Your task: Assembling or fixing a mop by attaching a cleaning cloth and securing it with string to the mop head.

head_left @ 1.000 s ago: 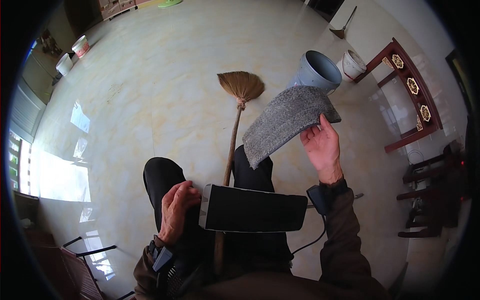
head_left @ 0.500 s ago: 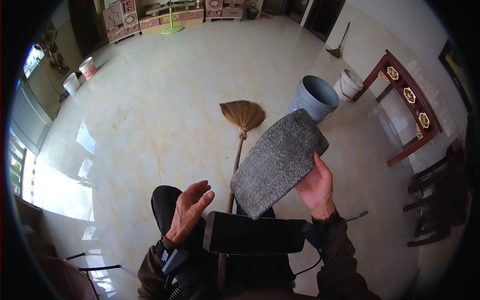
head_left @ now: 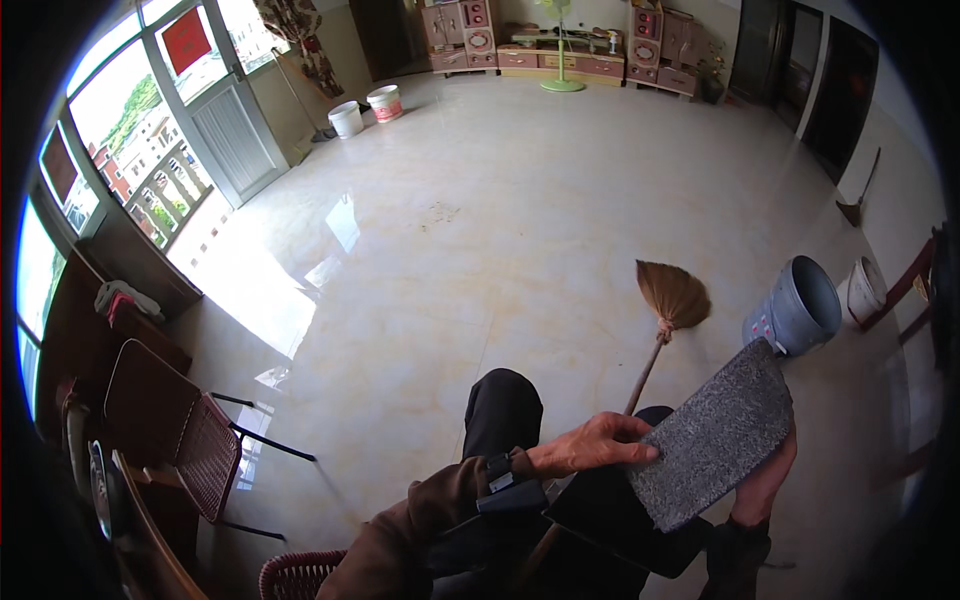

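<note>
A grey, fuzzy rectangular mop pad [head_left: 715, 435] is held tilted above my lap. My right hand [head_left: 768, 478] grips it at its right edge, with most of the fingers hidden behind it. At the pad's left edge, my left hand [head_left: 600, 443] has closed, its thumb lying against the grey pile. Under the pad, a flat black plate [head_left: 595, 510], like a mop head, lies across my legs and is partly covered. A straw broom [head_left: 675, 295] rests with its bristles on the floor and its stick running back beneath the plate.
A blue-grey bucket [head_left: 800, 310] and a white bucket [head_left: 865, 290] stand at right. A woven chair [head_left: 205, 450] is at left, by the glazed door [head_left: 225, 130]. Two pails [head_left: 383, 103] stand at the far left wall. Small debris [head_left: 440, 214] dots the tiled floor.
My view has swung to the left, so the door and chair now show. My left hand, open and apart from the pad before, has come to its left edge.
</note>
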Available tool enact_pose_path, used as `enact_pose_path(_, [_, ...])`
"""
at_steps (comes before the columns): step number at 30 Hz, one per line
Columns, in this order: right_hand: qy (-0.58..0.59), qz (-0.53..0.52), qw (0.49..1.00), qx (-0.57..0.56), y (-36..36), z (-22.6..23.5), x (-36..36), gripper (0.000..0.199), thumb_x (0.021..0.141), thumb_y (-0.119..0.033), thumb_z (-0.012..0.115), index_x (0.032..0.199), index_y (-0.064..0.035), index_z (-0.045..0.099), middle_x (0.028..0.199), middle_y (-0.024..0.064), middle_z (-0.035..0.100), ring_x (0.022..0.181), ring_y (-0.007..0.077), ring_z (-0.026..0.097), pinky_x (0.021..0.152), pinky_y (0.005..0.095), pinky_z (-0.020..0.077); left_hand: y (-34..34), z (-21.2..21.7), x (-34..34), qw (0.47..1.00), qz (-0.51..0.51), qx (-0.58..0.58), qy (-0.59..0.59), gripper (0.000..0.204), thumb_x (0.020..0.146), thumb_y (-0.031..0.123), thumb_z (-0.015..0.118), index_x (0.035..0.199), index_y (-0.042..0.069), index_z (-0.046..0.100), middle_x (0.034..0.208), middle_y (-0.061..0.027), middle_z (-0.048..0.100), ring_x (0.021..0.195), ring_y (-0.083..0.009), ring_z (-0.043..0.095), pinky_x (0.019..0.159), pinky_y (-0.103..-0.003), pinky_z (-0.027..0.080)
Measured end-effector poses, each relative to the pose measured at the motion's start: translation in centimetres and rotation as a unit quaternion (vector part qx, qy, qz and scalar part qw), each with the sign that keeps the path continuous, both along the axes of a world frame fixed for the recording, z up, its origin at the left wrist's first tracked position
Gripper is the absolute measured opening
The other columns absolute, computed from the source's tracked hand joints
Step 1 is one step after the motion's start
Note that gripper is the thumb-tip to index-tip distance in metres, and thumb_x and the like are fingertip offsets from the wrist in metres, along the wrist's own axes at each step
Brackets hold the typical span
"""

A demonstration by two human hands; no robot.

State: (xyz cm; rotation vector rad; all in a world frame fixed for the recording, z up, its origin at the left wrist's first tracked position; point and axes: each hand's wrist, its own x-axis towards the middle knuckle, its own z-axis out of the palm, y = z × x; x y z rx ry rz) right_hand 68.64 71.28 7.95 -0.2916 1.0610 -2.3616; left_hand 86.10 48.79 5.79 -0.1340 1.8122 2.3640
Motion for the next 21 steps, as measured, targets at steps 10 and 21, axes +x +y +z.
enact_pose_path(10, [0.228,0.035,0.946,0.228,-0.7,-1.8,-0.4,0.042,0.103,-0.032,0.041,0.125,-0.0008,0.057,0.118,0.0103,0.064,0.110,0.0241,0.060,0.095,0.0381,0.0474,1.0,2.3,1.7,0.978,-0.030,0.202,-0.045,0.048,0.097,0.030,0.062,0.134,0.001,0.053,0.124,-0.0060,0.063,0.115,-0.0164,0.058,0.105,-0.033,0.042])
enact_pose_path(21, [-0.103,0.099,0.972,0.186,1.6,-4.2,-1.3,0.019,0.095,-0.026,0.059,0.100,-0.0091,0.063,0.082,0.0003,0.059,0.069,0.0156,0.059,0.060,0.0341,0.0502,-5.9,3.8,2.3,0.933,0.219,0.285,-0.009,0.028,0.096,0.008,0.058,0.122,-0.002,0.057,0.114,-0.0119,0.066,0.100,-0.0215,0.067,0.093,-0.036,0.055])
